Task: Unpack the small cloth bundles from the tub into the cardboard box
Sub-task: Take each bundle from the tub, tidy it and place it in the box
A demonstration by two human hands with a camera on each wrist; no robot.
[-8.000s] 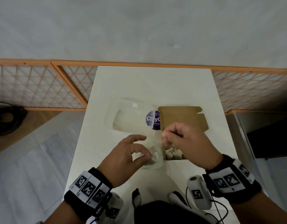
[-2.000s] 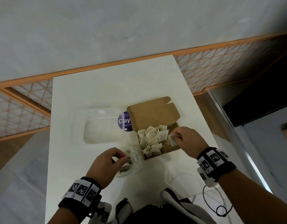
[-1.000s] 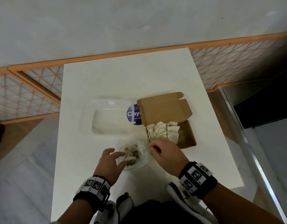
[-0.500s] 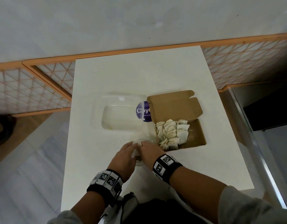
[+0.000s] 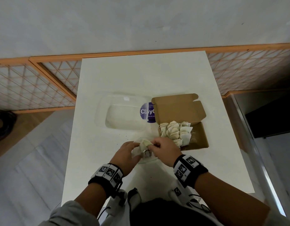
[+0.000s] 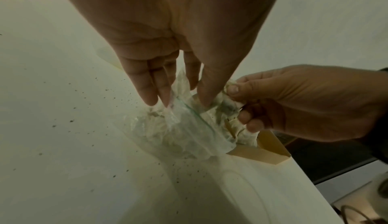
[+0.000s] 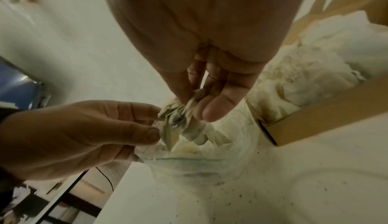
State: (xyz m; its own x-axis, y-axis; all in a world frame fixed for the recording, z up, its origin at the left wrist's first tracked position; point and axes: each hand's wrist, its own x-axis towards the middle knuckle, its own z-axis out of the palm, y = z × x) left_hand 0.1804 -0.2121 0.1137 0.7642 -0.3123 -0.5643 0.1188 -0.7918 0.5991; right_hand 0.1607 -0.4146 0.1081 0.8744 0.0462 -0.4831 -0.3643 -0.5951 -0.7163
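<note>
A small clear tub [image 5: 146, 158] stands on the white table near its front edge, just left of the open cardboard box [image 5: 199, 137]. My left hand [image 6: 180, 103] pinches the tub's rim, thumb on one side and fingers on the other. My right hand [image 7: 195, 106] pinches a crumpled cream cloth bundle [image 7: 178, 118] between thumb and fingers, just above the tub's mouth. More cloth lies in the tub [image 7: 199, 164]. Several cream bundles [image 5: 175, 132] fill the left part of the box; its right part shows bare cardboard.
A large clear plastic lid or container [image 5: 123, 116] with a purple label [image 5: 147, 112] lies behind the tub, touching the box's raised flap [image 5: 177, 106]. Dark specks dot the table [image 6: 63, 94]. An orange lattice rail [image 5: 51, 85] runs behind the table.
My right hand came back from the box, dipped into the tub and now holds a bundle at its rim. My left hand has stayed on the tub.
</note>
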